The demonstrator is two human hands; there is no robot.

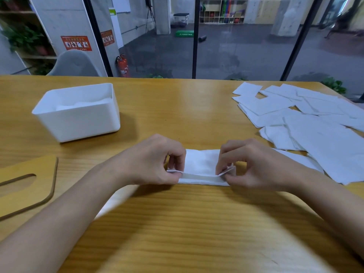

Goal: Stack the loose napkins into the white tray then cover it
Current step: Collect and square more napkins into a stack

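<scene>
A folded white napkin (202, 166) lies on the wooden table in front of me. My left hand (157, 160) pinches its left end and my right hand (250, 164) pinches its right end, lifting the near edge a little. The white tray (78, 123) stands at the back left, with white napkins lying inside it. Many loose white napkins (307, 123) are spread over the table's right side. A wooden lid (25, 186) with an oval slot lies flat at the left, near the front edge.
Another white napkin (114, 201) shows partly under my left forearm. A glass wall runs behind the table's far edge, and a grey chair (74, 64) stands beyond the back left corner. Bare wood shows between the tray and the loose napkins.
</scene>
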